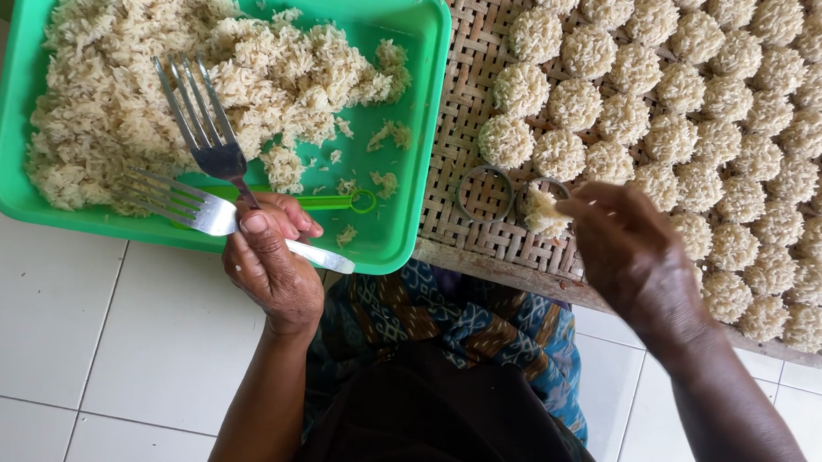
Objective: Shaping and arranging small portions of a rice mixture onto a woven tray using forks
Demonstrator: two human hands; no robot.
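many rice rounds (pixel 709 97) are already lying on the woven mat (pixel 465 103) while the right hand (pixel 630 257) is pinching rice into a metal ring (pixel 545 205), the left hand (pixel 273 261) is gripping two forks (pixel 199 168), and the green tray (pixel 388 230) is holding plenty more

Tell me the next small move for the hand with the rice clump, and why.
Probably press the rice clump down into the metal ring beneath it. The right hand pinches the clump right over that ring on the woven tray, while the neighbouring ring sits empty. The left hand just holds two forks over the green tray.
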